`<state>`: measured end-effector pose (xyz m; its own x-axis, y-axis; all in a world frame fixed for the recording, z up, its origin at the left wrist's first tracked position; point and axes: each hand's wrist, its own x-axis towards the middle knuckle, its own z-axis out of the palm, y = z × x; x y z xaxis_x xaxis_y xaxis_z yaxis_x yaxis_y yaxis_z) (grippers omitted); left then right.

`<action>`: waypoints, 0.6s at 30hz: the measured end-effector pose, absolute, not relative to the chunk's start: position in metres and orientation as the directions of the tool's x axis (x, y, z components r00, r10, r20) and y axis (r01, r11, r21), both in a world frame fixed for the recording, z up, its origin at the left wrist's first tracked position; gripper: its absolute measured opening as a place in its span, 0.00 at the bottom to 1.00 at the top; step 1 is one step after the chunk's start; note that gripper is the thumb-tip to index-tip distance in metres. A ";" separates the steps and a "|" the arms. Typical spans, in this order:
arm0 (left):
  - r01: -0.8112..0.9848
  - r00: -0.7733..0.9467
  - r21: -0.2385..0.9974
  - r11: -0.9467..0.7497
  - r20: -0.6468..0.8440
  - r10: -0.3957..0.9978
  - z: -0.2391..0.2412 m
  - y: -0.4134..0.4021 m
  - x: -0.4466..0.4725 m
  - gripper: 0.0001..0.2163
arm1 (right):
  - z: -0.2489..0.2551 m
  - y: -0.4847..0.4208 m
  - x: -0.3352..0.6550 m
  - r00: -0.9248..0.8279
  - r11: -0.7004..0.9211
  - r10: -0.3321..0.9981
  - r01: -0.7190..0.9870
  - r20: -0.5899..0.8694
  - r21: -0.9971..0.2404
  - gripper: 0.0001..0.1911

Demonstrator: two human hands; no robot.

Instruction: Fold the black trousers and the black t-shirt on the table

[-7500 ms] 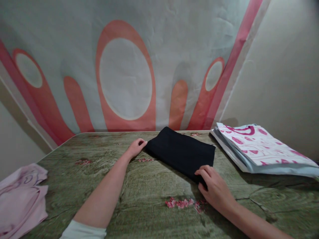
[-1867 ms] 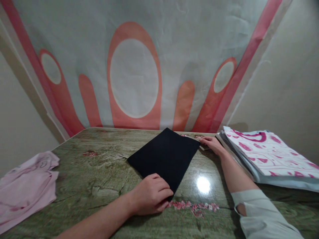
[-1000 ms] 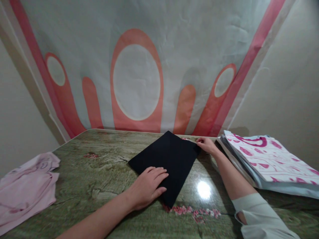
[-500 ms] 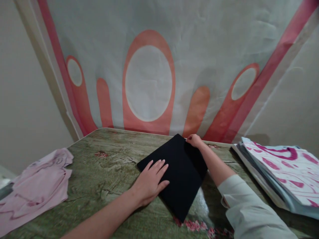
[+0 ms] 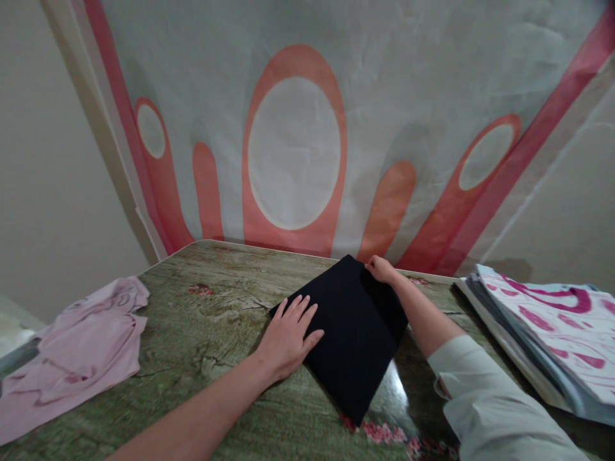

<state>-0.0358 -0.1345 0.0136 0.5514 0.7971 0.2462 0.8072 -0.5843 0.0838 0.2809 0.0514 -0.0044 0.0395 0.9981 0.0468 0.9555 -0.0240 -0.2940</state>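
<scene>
A flat black square piece (image 5: pixel 350 339) lies at an angle on the wood-patterned table; whether it is folded cloth or a board I cannot tell. Flat on its left part rests my left hand (image 5: pixel 291 339), fingers stretched out and thumb apart. My right hand (image 5: pixel 382 269) is at the far right edge of the square, thumb and fingertips pinched together on that edge. The right forearm, in a light sleeve, passes over the square's right side.
On the right is a stack of folded clothes (image 5: pixel 542 320), topped by a white and magenta printed one. Pink clothing (image 5: pixel 91 352) lies crumpled at the left table edge. The wood-patterned table (image 5: pixel 206 326) meets a wall with a printed sheet (image 5: pixel 408 77).
The view has shifted a little. My left hand has slid slightly left and away from me across the black square. My right hand still pinches the far edge.
</scene>
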 end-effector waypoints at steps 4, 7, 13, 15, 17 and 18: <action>0.830 0.515 0.088 -0.551 0.257 0.818 0.008 -0.132 -0.038 0.27 | -0.008 0.052 0.283 0.052 -0.022 0.993 0.961 0.103 -0.275 0.16; 0.847 0.488 0.097 -0.523 0.252 0.836 0.002 -0.128 -0.041 0.27 | -0.012 0.050 0.283 0.045 -0.013 0.992 0.966 0.121 -0.257 0.14; 0.900 0.386 0.103 -0.424 0.266 0.884 -0.001 -0.120 -0.046 0.27 | -0.016 0.043 0.282 0.040 -0.005 0.989 0.971 0.145 -0.238 0.14; 0.888 0.411 0.093 -0.451 0.282 0.867 0.004 -0.125 -0.042 0.26 | -0.017 0.041 0.282 0.065 -0.028 0.986 0.973 0.155 -0.229 0.14; 0.824 0.525 0.074 -0.562 0.276 0.805 0.011 -0.134 -0.036 0.25 | -0.019 0.039 0.281 0.099 -0.061 0.981 0.974 0.169 -0.219 0.14; 0.771 0.600 0.067 -0.633 0.255 0.758 0.014 -0.139 -0.032 0.24 | -0.020 0.037 0.280 0.118 -0.079 0.977 0.974 0.179 -0.214 0.14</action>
